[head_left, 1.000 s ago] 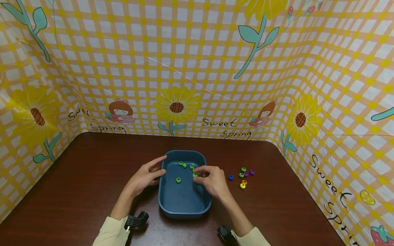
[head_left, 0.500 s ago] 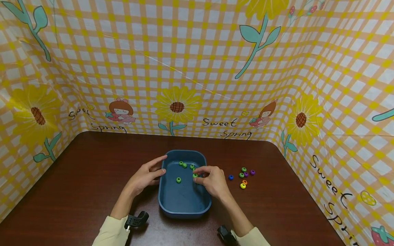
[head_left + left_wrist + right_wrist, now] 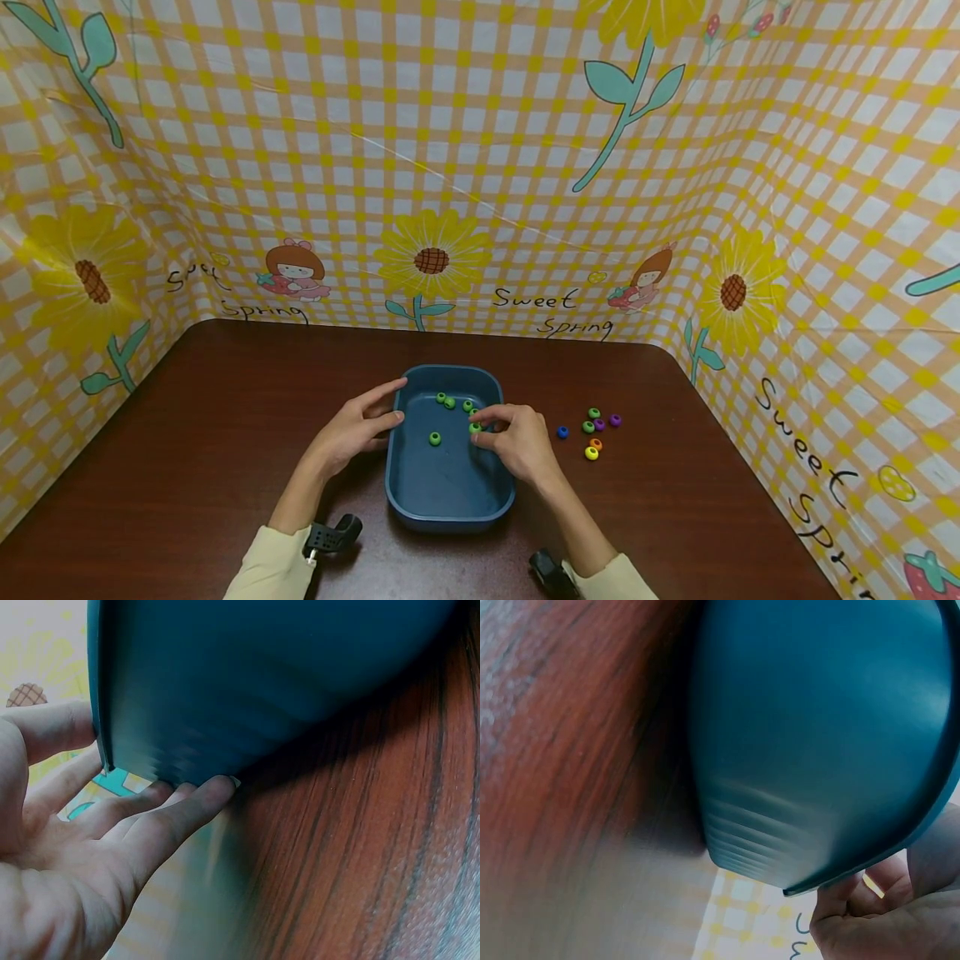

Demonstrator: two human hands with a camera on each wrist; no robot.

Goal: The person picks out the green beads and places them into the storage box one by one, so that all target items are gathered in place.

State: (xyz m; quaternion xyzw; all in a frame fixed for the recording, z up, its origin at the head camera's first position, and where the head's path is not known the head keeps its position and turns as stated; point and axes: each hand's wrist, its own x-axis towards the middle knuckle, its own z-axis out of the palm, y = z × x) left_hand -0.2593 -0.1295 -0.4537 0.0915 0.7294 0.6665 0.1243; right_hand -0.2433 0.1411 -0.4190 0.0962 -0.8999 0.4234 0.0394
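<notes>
A deep blue plastic bin stands on the table with several green beads on its floor. My left hand rests against the bin's left side, its fairly straight fingers touching the rim and the outer wall, as the left wrist view also shows. Over the bin's right rim reaches my right hand. Its thumb and index finger seem to pinch a green bead above the bin's floor; their contact with it is too small to see fully. The other right fingers are curled and partly hidden.
To the right of the bin lie loose beads: a blue one, a yellow one, an orange one, two purple and two green. A checked cloth wall surrounds the back and sides of the brown table.
</notes>
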